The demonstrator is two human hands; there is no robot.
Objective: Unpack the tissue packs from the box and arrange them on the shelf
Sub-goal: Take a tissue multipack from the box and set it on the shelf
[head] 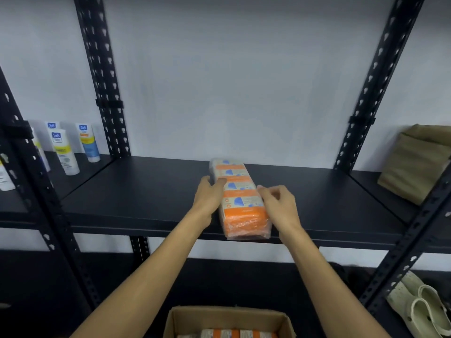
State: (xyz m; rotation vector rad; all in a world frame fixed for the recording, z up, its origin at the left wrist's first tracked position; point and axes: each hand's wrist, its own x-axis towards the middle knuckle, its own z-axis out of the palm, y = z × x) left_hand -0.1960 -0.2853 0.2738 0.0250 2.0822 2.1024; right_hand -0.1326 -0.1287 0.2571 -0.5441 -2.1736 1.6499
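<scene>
Left hand (209, 191) is curled round the left side of the pack (240, 200), thumb lying over the top; right hand (280, 203) sits at the right side with fingers loosely bent — it's blurry, so I can't tell whether it's actually gripping or just touching. The pack lies long-ways on the shelf (146, 191), roughly mid-width, its near end poking a bit past the front edge.

If it were me, I'd push it straight back with both hands till that near end clears the front edge, keep it square to the edge, and pick one side of the shelf to start the row from, so the rest line up beside it. It's soft plastic wrap, so it'll probably squash and twist if you squeeze hard — flat palms on the sides would do better than a pinch.

More packs are showing in the box (229, 320) down below, so I'd guess there's plenty still to unpack.

Around it: tubes (64, 152) standing on the next bay towards the left, a folded khaki cloth (415, 164) on the bay to the right, clogs (424, 308) on the lower right shelf. Nothing's really in the way on this shelf, just the uprights at the back corners.
</scene>
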